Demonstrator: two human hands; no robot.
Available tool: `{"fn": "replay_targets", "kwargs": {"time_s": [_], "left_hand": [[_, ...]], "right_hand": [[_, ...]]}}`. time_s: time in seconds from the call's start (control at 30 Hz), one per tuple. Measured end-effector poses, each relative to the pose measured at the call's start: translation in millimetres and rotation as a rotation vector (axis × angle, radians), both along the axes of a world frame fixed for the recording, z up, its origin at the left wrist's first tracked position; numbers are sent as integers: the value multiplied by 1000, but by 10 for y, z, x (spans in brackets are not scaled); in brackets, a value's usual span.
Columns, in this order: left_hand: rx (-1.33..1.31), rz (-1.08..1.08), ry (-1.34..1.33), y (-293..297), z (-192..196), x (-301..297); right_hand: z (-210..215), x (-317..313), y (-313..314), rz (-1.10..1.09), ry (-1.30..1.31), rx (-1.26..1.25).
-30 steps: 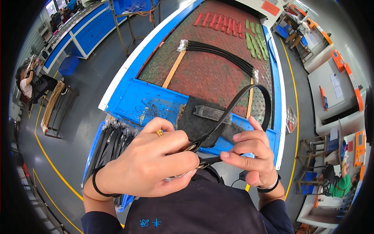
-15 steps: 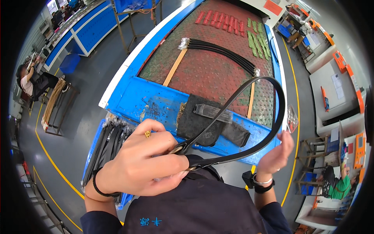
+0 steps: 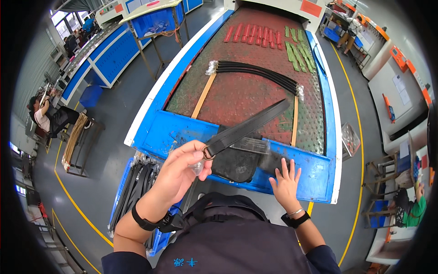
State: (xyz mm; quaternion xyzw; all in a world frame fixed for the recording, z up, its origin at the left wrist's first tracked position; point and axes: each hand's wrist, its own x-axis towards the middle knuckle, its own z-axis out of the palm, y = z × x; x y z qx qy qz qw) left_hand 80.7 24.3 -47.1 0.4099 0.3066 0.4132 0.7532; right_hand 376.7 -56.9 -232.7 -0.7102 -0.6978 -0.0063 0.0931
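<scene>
My left hand (image 3: 185, 168) pinches a black leather strap (image 3: 248, 125) at its end, beside a metal ring (image 3: 208, 153) and some clear plastic wrap (image 3: 197, 168). From there the strap stretches up and right, over the front of the machine bed. My right hand (image 3: 286, 185) is empty with fingers spread, over the blue ledge (image 3: 310, 176) by the right end of a dark block (image 3: 275, 160). Behind the strap lie a black pad (image 3: 235, 166) and a clear case (image 3: 253, 145). Several black straps (image 3: 255, 71) with wrapped ends lie across two wooden strips (image 3: 203, 98) on the bed.
Red strips (image 3: 253, 35) and green strips (image 3: 299, 55) lie farther up the studded bed (image 3: 246, 102). A blue crate (image 3: 119, 185) full of black straps stands at my left. Other people sit or stand at benches on both sides, beyond yellow floor lines.
The strap, a wide loop before, now stretches out narrow toward the far right. My left hand has turned, showing the ring. My right hand has moved left and down, fingers spreading above the ledge.
</scene>
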Motion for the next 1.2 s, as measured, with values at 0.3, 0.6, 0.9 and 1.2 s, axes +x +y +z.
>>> {"fn": "replay_targets", "kwargs": {"time_s": [0.3, 0.6, 0.9, 1.2], "left_hand": [[-72, -50, -169, -93, 16, 315], [337, 231, 252, -218, 30, 989], [1269, 748, 864, -17, -243, 1665], [1050, 519, 837, -70, -211, 1726]], "right_hand": [[65, 204, -90, 71, 92, 38], [1137, 197, 132, 279, 721, 270], [1683, -116, 546, 387, 1129, 205], [1518, -124, 828, 235, 1189, 286]]}}
